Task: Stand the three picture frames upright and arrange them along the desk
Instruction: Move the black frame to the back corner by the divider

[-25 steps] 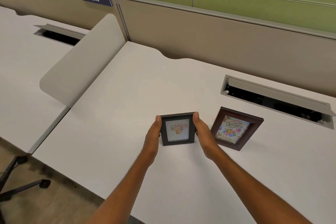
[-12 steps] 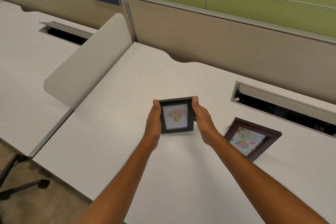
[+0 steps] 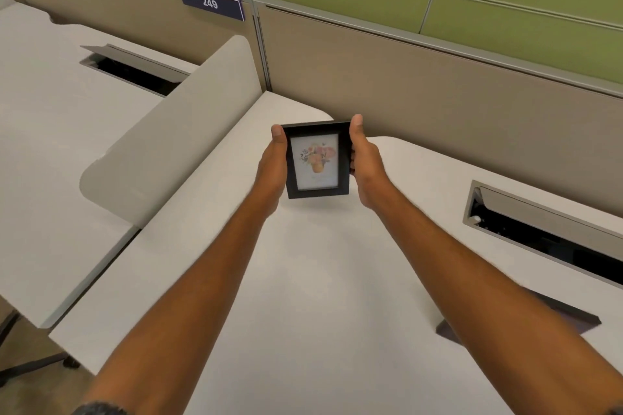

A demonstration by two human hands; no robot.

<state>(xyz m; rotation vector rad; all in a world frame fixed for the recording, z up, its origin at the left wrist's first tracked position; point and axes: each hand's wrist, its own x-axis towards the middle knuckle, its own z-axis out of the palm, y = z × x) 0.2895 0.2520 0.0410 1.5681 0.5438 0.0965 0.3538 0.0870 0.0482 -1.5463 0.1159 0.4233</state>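
Two hands out in front, one small black frame (image 3: 317,160) pinched between them. Left hand (image 3: 272,165) flat along the frame's left side, thumb up near the top corner; right hand (image 3: 365,162) curled round the right side, thumb up too. Both closed on the frame, not wide open. Held up off the white surface (image 3: 320,280), a soft shadow under it, somewhere over the far left part, near the back edge and the tan wall (image 3: 438,84). Picture of flowers in a pot facing back toward the camera, right way up. Long side of the frame going up and down, short side going left to right, top tipped just a tiny bit to the left. Not set down yet, so this one not done. A second frame (image 3: 573,317) near the right edge, mostly hidden behind the right arm; cannot tell if standing or lying. No third frame in sight. Looks like a good deal of the job left.
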